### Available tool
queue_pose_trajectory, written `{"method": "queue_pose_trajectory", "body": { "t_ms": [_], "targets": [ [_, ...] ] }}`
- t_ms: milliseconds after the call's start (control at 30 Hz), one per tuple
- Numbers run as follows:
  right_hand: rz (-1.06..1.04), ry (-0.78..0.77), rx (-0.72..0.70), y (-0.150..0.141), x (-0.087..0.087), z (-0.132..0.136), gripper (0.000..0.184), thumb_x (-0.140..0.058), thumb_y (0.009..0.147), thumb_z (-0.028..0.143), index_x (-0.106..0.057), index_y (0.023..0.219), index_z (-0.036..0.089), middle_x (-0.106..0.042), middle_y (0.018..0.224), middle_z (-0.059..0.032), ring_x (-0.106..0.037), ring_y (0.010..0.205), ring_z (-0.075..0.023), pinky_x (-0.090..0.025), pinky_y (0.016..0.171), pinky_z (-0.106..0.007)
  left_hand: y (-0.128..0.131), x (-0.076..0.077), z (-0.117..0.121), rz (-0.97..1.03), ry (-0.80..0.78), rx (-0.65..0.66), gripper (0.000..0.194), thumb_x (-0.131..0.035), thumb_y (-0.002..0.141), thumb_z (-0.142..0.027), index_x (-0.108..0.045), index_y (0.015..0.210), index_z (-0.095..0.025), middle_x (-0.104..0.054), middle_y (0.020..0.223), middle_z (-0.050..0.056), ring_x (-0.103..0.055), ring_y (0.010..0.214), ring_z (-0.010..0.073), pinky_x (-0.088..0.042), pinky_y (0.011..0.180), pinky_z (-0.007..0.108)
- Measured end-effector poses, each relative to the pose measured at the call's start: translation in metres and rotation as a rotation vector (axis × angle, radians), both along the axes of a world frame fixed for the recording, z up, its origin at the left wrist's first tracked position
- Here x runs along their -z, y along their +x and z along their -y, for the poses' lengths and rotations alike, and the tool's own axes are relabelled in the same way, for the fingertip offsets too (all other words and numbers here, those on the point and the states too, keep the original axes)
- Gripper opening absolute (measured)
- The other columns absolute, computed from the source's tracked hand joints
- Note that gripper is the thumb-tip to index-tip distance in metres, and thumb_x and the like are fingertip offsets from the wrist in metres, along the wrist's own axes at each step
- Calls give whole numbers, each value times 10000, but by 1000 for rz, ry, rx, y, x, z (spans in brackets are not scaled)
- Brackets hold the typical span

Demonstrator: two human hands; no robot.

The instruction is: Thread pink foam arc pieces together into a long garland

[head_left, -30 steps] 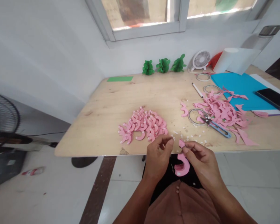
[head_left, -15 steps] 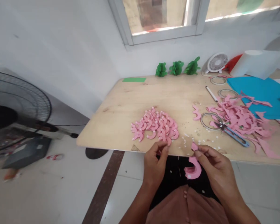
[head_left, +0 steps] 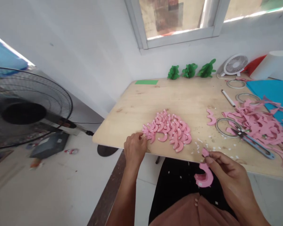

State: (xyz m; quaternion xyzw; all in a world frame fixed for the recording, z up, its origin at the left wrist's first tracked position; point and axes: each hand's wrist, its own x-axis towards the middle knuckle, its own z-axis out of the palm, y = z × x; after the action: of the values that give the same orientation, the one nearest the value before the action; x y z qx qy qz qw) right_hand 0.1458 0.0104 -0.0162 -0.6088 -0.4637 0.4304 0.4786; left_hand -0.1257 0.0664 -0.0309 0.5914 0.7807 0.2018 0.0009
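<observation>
In my right hand (head_left: 223,168), thumb and fingers pinch a curved pink paper cutout (head_left: 207,179), which looks like several layers and hangs just past the table's front edge. Its upper end sticks up above my fingertips. My left hand (head_left: 135,147) is at the left end of a pile of pink curved cutouts (head_left: 166,130), many with small white patches. The fingers of that hand are curled down at the pile's edge; whatever lies between their tips is hidden. One wavy pink piece (head_left: 211,117) lies apart, right of the pile.
Blue-handled snips (head_left: 256,144) and tape rings (head_left: 228,127) lie near pink paper scraps (head_left: 261,122). Green paper shapes (head_left: 190,70) and a small white fan (head_left: 235,65) stand at the back. A large black fan (head_left: 25,110) stands left of the table (head_left: 122,122).
My left hand has moved left along the table edge, from beside the right hand to the pile's left end. A cutout now lies at the pile's front. The view has swung left.
</observation>
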Motion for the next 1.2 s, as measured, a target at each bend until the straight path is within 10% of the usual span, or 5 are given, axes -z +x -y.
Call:
{"method": "queue_pose_trajectory", "body": {
  "t_ms": [733, 1200],
  "targets": [
    [-53, -63, -16, -1, 1, 2, 211, -678, 726, 405, -682, 825, 219, -651, 718, 3, -570, 662, -147, -455, 604, -214, -6, -5, -13, 371, -74, -64, 111, -578, 682, -275, -659, 689, -198, -695, 721, 25, -632, 730, 201, -430, 697, 303],
    [-681, -240, -468, -73, -25, -68, 97, -695, 717, 283, -681, 737, 188, -672, 767, -31, -598, 797, -176, -429, 764, -311, -13, -15, -5, 923, -244, 157, 146, -667, 619, -265, -612, 654, -134, -655, 641, 37, -601, 612, 156, -441, 556, 249]
  ]
}}
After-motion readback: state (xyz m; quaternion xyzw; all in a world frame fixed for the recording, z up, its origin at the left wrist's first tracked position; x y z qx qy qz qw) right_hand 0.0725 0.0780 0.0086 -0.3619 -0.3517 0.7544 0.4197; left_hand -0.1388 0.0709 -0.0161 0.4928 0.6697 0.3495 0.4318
